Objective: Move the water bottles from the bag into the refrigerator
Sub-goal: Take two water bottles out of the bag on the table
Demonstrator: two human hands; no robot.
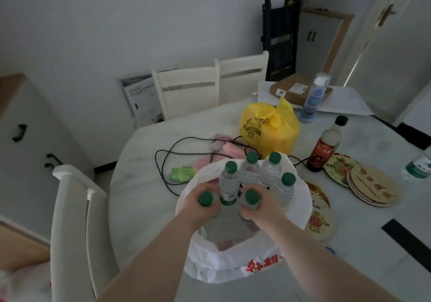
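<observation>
While four spare bottles stood at 12 o'clock in the bag, left hand fingers grasped left bottle; right hand, right bottle.

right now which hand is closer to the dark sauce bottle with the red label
Right. The right hand grips a green-capped clear water bottle, with the dark red-labelled sauce bottle beyond it to its right; the left hand grips a second green-capped bottle farther left.

- The bag hides the lower halves of the bottles.
- The left hand and right hand cover the gripped bottles below the caps.
- The edge bottle is cut off at right.
</observation>
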